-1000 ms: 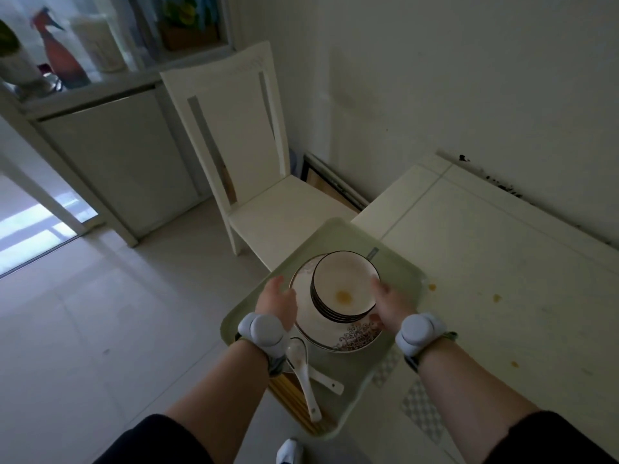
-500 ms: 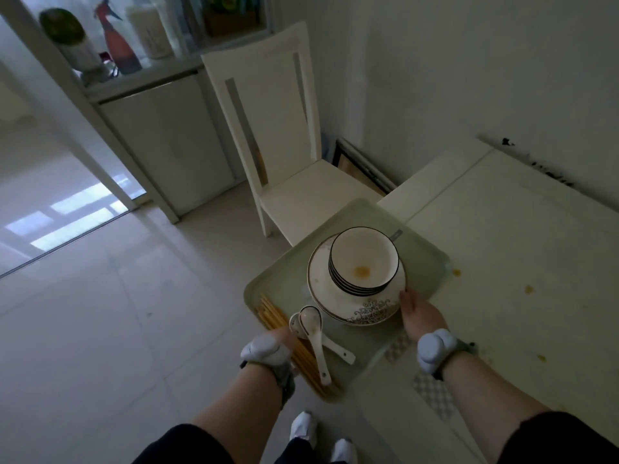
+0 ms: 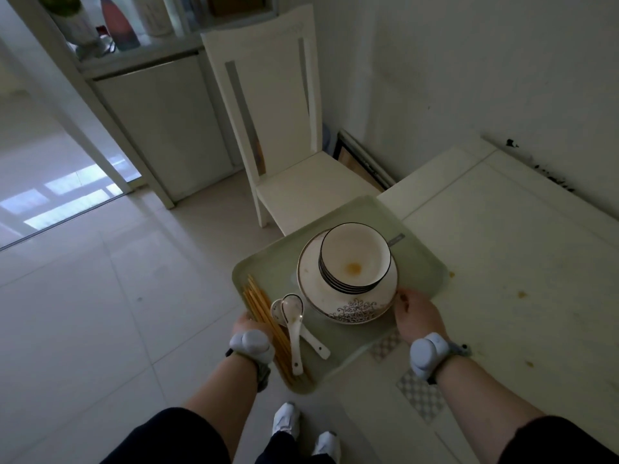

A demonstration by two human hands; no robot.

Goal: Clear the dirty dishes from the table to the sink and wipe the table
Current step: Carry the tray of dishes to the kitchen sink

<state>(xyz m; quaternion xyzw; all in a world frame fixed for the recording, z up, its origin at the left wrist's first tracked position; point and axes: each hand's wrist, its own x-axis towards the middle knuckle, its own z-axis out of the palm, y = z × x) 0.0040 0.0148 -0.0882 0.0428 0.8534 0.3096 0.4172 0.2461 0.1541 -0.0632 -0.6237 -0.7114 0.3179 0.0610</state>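
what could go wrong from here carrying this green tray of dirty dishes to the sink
1. The stack of black-rimmed white bowls sits loose on the patterned white plate; if the pale green rectangular tray tilts, it may slide or topple.
2. The wooden chopsticks and two white ceramic spoons lie loose at the edge by the left hand and could roll off.

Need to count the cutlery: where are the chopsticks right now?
In the head view the chopsticks lie along the left edge of the tray, just left of the two spoons, next to the left hand gripping that edge.
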